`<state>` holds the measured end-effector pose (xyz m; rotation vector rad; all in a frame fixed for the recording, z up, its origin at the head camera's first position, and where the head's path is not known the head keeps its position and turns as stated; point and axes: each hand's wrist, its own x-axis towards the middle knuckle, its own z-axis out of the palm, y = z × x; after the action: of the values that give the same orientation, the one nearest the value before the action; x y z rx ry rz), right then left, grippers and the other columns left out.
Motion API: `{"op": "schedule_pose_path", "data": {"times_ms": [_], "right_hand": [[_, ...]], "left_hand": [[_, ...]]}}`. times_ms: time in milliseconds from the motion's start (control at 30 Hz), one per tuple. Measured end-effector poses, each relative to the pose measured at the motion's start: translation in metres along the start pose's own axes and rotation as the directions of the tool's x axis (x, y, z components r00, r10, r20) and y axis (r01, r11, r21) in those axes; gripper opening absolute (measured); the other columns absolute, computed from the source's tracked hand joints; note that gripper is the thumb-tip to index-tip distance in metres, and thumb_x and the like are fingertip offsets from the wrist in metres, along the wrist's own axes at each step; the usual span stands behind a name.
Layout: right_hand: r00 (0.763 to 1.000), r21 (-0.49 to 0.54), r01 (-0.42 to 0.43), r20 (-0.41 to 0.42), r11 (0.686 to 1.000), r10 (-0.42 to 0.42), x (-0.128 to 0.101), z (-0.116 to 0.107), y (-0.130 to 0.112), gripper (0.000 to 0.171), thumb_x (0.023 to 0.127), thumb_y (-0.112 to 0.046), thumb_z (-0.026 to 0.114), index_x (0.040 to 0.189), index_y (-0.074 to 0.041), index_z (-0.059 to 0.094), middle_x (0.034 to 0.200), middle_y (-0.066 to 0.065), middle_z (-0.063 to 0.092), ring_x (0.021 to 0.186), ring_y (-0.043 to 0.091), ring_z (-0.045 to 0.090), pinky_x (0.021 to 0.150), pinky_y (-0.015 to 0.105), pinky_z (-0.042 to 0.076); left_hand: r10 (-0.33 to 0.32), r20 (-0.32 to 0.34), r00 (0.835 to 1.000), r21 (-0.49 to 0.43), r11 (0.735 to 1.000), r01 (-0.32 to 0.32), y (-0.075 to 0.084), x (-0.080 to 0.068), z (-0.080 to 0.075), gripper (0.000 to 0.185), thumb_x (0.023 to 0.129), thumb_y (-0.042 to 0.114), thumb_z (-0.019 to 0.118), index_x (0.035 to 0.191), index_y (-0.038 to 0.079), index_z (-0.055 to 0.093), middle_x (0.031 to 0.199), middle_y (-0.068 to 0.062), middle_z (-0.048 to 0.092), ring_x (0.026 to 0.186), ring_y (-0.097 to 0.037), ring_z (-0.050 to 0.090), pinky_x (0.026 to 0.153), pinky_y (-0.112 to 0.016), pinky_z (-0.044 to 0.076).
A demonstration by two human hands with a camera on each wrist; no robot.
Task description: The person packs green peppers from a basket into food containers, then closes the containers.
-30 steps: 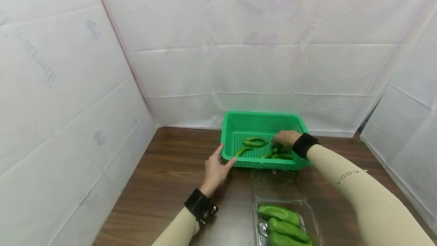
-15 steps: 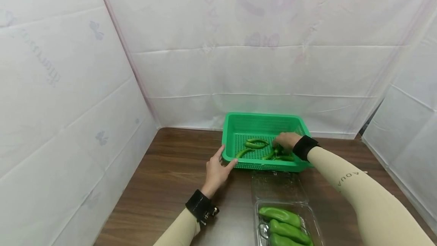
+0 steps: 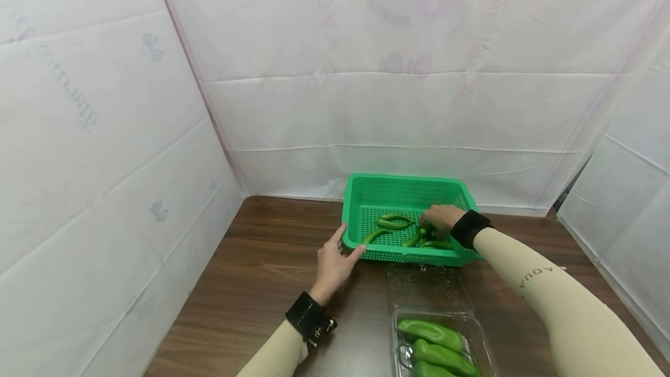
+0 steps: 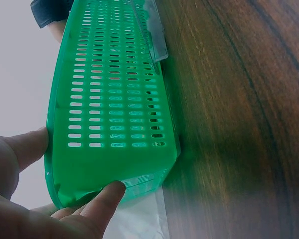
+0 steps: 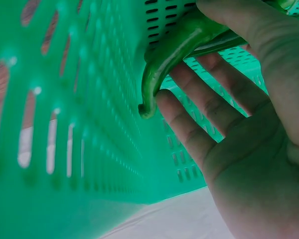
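Left hand [image 3: 335, 260] still grips the green basket [image 3: 405, 188] corner at frame centre; right hand [image 3: 439, 217], unmoved, pinches a green pepper [image 5: 174, 55] inside.

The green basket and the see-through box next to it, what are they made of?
The green basket looks like molded plastic: even bright colour, a slight shine, and neat rows of slots in its walls. The see-through box seems to be thin clear plastic, since the brown table shows through its open lid, which glints a little.
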<state>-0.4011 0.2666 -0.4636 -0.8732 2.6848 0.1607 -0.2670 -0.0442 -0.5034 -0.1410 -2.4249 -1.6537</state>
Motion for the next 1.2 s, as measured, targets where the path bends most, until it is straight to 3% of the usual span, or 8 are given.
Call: {"op": "schedule_pose_path", "data": {"times_ms": [133, 400, 833, 1200], "right_hand": [[1.0, -0.006, -0.009, 0.01, 1.0, 0.009, -0.001, -0.001, 0.0, 0.048, 0.082, 0.005, 0.083, 0.127, -0.011, 0.071, 0.115, 0.015, 0.069, 0.097, 0.033, 0.067, 0.068, 0.036, 0.057], [0.999, 0.015, -0.006, -0.035, 1.0, 0.007, -0.006, 0.0, 0.001, 0.049, 0.081, 0.004, 0.084, 0.126, -0.009, 0.072, 0.118, 0.018, 0.069, 0.097, 0.034, 0.067, 0.068, 0.035, 0.057], [0.999, 0.013, -0.043, -0.017, 0.999, 0.044, -0.004, -0.007, 0.003, 0.05, 0.083, -0.004, 0.086, 0.131, -0.01, 0.07, 0.125, 0.02, 0.065, 0.112, 0.041, 0.062, 0.074, 0.041, 0.058], [0.996, 0.027, 0.023, -0.086, 0.999, -0.021, -0.007, -0.021, 0.003, 0.048, 0.087, -0.009, 0.083, 0.133, -0.007, 0.067, 0.115, 0.013, 0.068, 0.101, 0.032, 0.066, 0.076, 0.043, 0.058]], "left_hand": [[-0.005, 0.002, 1.0, 0.002, 1.0, 0.005, 0.0, 0.0, 0.001, 0.076, 0.092, 0.026, 0.081, 0.155, 0.008, 0.045, 0.144, -0.024, 0.055, 0.129, -0.037, 0.058, 0.101, -0.049, 0.052], [0.003, 0.002, 1.0, -0.002, 1.0, -0.003, 0.0, 0.002, 0.002, 0.076, 0.091, 0.026, 0.081, 0.155, 0.008, 0.045, 0.142, -0.022, 0.057, 0.128, -0.035, 0.059, 0.102, -0.048, 0.052], [0.018, 0.003, 1.0, -0.015, 1.0, -0.018, -0.001, 0.002, 0.0, 0.076, 0.091, 0.025, 0.082, 0.155, 0.006, 0.045, 0.141, -0.023, 0.059, 0.127, -0.035, 0.06, 0.102, -0.048, 0.052], [0.012, 0.003, 1.0, -0.003, 1.0, -0.012, -0.002, 0.009, -0.002, 0.076, 0.092, 0.028, 0.081, 0.155, 0.008, 0.045, 0.142, -0.023, 0.057, 0.129, -0.036, 0.058, 0.104, -0.049, 0.051]]}}
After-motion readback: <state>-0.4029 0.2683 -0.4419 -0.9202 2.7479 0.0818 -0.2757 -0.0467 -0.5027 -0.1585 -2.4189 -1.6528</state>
